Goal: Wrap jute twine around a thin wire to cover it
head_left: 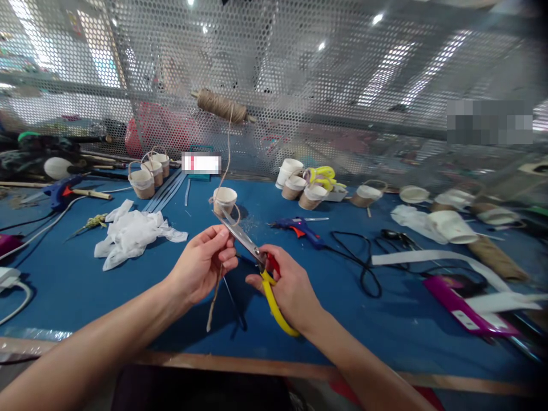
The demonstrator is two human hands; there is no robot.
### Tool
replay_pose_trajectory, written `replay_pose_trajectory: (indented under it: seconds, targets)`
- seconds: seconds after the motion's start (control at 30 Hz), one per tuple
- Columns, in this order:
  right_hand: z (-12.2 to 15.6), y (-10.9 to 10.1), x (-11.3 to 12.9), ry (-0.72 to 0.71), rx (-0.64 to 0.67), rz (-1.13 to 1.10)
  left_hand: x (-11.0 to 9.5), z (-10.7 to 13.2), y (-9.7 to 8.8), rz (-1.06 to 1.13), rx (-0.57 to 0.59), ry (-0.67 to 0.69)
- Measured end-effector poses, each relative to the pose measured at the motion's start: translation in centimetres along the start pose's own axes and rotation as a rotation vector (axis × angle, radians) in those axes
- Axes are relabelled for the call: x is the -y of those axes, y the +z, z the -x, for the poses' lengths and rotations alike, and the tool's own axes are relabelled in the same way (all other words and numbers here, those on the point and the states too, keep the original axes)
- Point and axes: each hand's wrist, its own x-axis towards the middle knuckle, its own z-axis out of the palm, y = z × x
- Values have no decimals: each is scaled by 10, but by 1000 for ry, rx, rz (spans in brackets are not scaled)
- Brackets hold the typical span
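Note:
My left hand [209,257] pinches a length of brown twine [215,299], whose loose end hangs below the fingers. In my right hand [286,279] are scissors [274,302] with yellow and red handles, their blades pointing up and left close to the twine above my left fingers. Whether the blades are fully closed I cannot tell. Just past the blade tips stands a small paper cup [225,198] with a brown lower band. From a twine spool [221,106] on the mesh, the strand runs down to the cup.
A blue glue gun [299,228] with its black cord lies right of centre. Crumpled white gloves [135,233] lie left. More cups [142,184] stand at the back left, others [313,197] at back centre. A purple device [466,308] sits at right. Perforated metal mesh [299,68] rises behind.

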Motion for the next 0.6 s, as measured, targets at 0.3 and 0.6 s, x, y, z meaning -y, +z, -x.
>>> replay_pose_trajectory:
  seconds: [0.3, 0.6]
  targets:
    - [-2, -21, -1, 169, 126, -33, 1, -3, -5, -61, -40, 21]
    - [8, -68, -67, 342, 403, 431, 0, 0, -6, -360, 36, 61]
